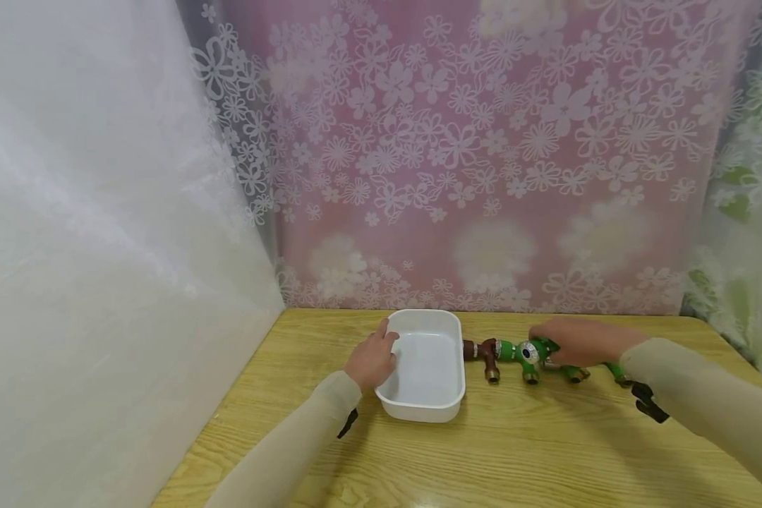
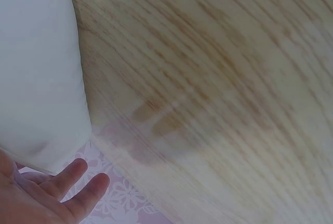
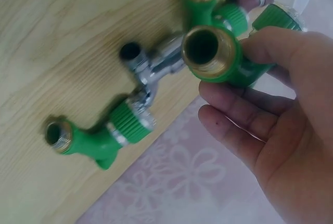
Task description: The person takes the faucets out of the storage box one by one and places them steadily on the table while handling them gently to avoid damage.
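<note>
A white plastic basin (image 1: 421,414) stands on the table with no contents showing. My left hand (image 1: 371,358) grips its left rim, with some fingers outside the wall, seen low in the left wrist view. My right hand (image 1: 574,340) holds a green tap (image 3: 255,73) between thumb and fingers, its brass threaded mouth facing the right wrist camera. Beside that tap lie a chrome tap (image 3: 169,57) and another green tap (image 3: 96,143). A further green tap (image 3: 199,11) and a brown tap (image 1: 490,356) sit between my right hand and the basin.
The taps form a row to the right of the basin on a wood-grain table (image 1: 482,458). Behind the table's far edge hangs a pink floral curtain (image 1: 482,212). A white sheet (image 1: 101,282) stands along the left side.
</note>
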Demonstrator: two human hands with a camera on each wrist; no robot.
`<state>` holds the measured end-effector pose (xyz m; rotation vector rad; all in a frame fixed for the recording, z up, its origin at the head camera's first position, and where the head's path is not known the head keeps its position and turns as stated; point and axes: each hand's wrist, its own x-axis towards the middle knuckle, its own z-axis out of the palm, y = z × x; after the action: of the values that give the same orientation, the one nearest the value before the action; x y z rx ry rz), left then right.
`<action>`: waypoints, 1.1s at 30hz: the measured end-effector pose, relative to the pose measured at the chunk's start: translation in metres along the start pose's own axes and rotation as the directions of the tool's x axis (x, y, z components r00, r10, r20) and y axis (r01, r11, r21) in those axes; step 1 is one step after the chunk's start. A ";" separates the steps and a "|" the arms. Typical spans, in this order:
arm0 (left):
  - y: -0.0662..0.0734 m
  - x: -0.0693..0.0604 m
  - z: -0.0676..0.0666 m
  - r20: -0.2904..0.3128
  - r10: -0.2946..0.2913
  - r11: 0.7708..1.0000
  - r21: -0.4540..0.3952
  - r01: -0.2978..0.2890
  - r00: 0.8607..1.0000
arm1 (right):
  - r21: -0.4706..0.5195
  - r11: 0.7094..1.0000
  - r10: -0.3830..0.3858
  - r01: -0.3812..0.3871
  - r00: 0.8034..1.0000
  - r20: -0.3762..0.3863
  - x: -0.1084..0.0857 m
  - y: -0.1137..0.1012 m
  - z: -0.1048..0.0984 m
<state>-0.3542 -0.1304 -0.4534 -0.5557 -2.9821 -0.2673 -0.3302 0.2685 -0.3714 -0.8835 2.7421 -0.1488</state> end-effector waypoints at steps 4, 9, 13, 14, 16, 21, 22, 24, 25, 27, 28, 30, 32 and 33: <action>-0.001 0.001 0.002 -0.004 0.006 1.000 -0.003 -0.006 1.000 | -0.019 1.000 0.012 -0.013 1.000 -0.020 -0.007 0.015 0.002; -0.001 0.000 0.001 -0.005 0.009 1.000 -0.012 -0.009 1.000 | 0.014 0.999 0.035 -0.035 0.999 -0.032 -0.013 0.034 0.007; 0.000 -0.001 -0.001 0.000 0.008 1.000 -0.011 -0.008 1.000 | 0.018 0.999 0.045 -0.045 0.998 -0.053 -0.020 0.048 0.009; 0.001 -0.001 -0.001 0.001 0.007 1.000 -0.013 -0.007 1.000 | 0.014 0.999 0.046 -0.045 0.997 -0.058 -0.022 0.050 0.010; 0.001 -0.001 -0.002 0.004 0.004 1.000 -0.017 -0.004 1.000 | 0.006 0.999 0.052 -0.052 0.996 -0.067 -0.026 0.056 0.011; 0.002 -0.001 -0.003 0.012 -0.002 1.000 -0.022 0.002 1.000 | 0.009 0.997 0.081 -0.080 0.993 -0.085 -0.036 0.070 0.014; 0.001 -0.001 -0.003 0.012 -0.003 1.000 -0.019 0.003 1.000 | 0.011 0.996 0.085 -0.084 0.993 -0.087 -0.038 0.073 0.015; 0.001 -0.001 -0.003 0.015 -0.007 1.000 -0.018 0.007 1.000 | 0.020 0.996 0.093 -0.092 0.991 -0.093 -0.041 0.079 0.017; 0.001 -0.001 -0.002 0.016 -0.010 1.000 -0.017 0.010 1.000 | 0.021 0.995 0.096 -0.094 0.991 -0.096 -0.043 0.082 0.018; 0.001 -0.001 -0.001 0.017 -0.013 1.000 -0.016 0.013 1.000 | 0.028 0.994 0.105 -0.103 0.990 -0.098 -0.046 0.088 0.020; 0.001 0.000 -0.001 0.019 -0.015 1.000 -0.015 0.015 1.000 | 0.033 0.993 0.112 -0.109 0.989 -0.099 -0.048 0.091 0.021; 0.001 0.000 -0.001 0.019 -0.016 1.000 -0.016 0.017 1.000 | 0.032 0.992 0.125 -0.122 0.986 -0.106 -0.050 0.097 0.023; 0.002 0.000 -0.001 0.020 -0.017 1.000 -0.012 0.018 1.000 | 0.029 0.990 0.137 -0.135 0.984 -0.110 -0.053 0.102 0.025; 0.002 -0.001 -0.001 0.020 -0.017 1.000 -0.011 0.017 1.000 | 0.026 0.989 0.145 -0.143 0.982 -0.117 -0.054 0.105 0.026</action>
<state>-0.3529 -0.1289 -0.4521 -0.5379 -3.0071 -0.2813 -0.3395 0.3847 -0.4037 -0.6883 2.8986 -0.2040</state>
